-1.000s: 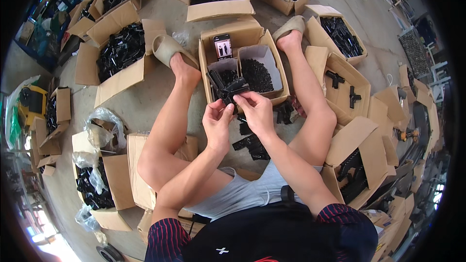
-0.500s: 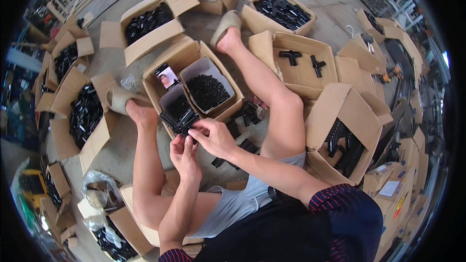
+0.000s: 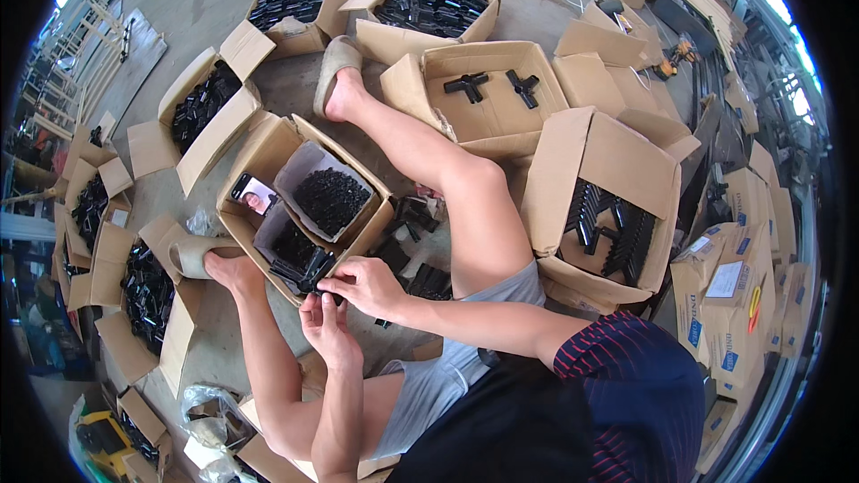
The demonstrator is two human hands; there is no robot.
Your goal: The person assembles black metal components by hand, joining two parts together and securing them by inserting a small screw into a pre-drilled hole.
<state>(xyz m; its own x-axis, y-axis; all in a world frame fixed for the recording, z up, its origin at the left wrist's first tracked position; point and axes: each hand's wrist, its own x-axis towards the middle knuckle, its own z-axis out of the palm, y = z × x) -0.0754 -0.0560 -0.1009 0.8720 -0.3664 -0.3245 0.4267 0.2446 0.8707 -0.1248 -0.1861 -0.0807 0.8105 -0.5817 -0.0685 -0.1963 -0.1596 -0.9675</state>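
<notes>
My left hand [image 3: 328, 329] is closed under a black branched fitting [image 3: 307, 270], its fingertips pinching the lower end. From the right, my right hand [image 3: 367, 289] grips the same piece between thumb and fingers, and the two hands nearly meet. Several arms of the fitting point up and away from me; the fingers cover its near end. It is held over the near edge of a cardboard box [image 3: 374, 215] between my legs. Inside that box, a grey-lined carton [image 3: 302, 161] holds many small black parts [image 3: 331, 200]. A second carton beside it also holds black parts, and a phone [image 3: 253, 194] leans at the left.
A low box [image 3: 501, 131] ahead right holds two black branched fittings [image 3: 522, 89]. Rows of black fittings fill part of the box [image 3: 601, 161] by my right knee. Further boxes of black parts [image 3: 434, 7] ring my legs. Loose black pieces [image 3: 429, 283] lie on the floor.
The view has swung right, so the boxes sit further left in the picture. Both hands stay together on the fitting, whose arms now show more spread.
</notes>
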